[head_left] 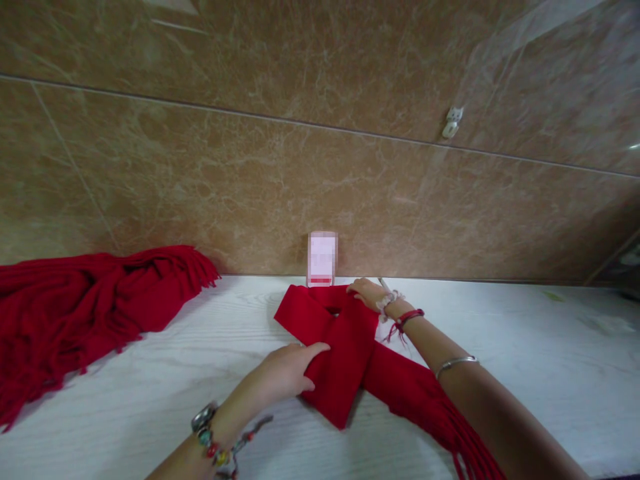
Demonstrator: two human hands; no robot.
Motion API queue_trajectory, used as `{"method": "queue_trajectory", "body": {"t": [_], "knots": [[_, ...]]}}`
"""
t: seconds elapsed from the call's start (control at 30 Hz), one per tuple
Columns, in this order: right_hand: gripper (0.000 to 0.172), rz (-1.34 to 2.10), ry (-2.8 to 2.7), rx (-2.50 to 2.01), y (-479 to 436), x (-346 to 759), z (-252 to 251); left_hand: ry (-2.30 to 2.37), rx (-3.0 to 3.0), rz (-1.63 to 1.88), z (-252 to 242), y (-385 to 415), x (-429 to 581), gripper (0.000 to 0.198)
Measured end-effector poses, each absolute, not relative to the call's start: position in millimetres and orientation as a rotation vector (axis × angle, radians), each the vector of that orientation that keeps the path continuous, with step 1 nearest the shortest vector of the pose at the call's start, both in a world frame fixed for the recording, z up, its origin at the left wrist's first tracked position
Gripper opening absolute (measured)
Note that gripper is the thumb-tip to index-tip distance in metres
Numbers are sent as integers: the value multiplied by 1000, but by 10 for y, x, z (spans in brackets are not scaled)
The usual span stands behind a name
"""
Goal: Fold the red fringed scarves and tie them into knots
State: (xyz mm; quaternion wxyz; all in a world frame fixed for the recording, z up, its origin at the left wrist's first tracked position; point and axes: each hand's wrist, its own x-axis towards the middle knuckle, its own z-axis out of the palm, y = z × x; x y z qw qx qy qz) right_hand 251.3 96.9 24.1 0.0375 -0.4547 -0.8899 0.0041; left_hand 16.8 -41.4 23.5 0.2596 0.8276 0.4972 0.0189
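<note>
1. Beaded bracelets (pixel 216 445) on our left wrist are sitting closest to us. Just beyond them our left hand (pixel 287 373) is lying low, thumb stretched over the red scarf (pixel 345 347) and fingers tucked at its edge, so we are pinching the crossed fold lightly.
2. Our right hand (pixel 365 293) is reaching further back, palm down on the scarf's upper loop with fingers loosely curled. We cannot tell whether it is nipping the cloth or only pressing it.
3. We are working on the scarf in the middle of the white table (pixel 525 373), where it is lying crossed over itself. One tail is running under our right forearm, its fringe (pixel 467 443) trailing toward the bottom edge.
4. We are judging the hold as weak: soft cloth on a smooth top may be sliding, and a tug from either hand could be pulling the crossing apart.
5. We are also watching the red cord bracelet (pixel 407 319) and silver bangle (pixel 456 362), since loose cords and fringe could be snagging each other.
6. Our right hand is working just beside the small blurred card (pixel 323 259) leaning at the marble wall (pixel 300 167), and a nudge might be tipping it.
7. Outward to the left, a second red scarf (pixel 75 307) is lying heaped, well apart.
8. We are not making out the card's face, our right fingertips, the tail under our forearm, or the scarf ends running out of view.
</note>
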Motion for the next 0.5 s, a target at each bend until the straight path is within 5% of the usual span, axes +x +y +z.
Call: {"method": "queue_trajectory", "body": {"t": [0.2, 0.4, 0.5], "knots": [[33, 10, -2689, -1415, 998, 2591, 51, 1287, 2275, 32, 274, -415, 140, 67], [35, -44, -2539, -1436, 956, 2607, 110, 1370, 2419, 344, 216, -340, 277, 30], [36, -79, -2319, -1401, 732, 2561, 145, 1418, 2548, 486, 95, -334, 373, 43]]}}
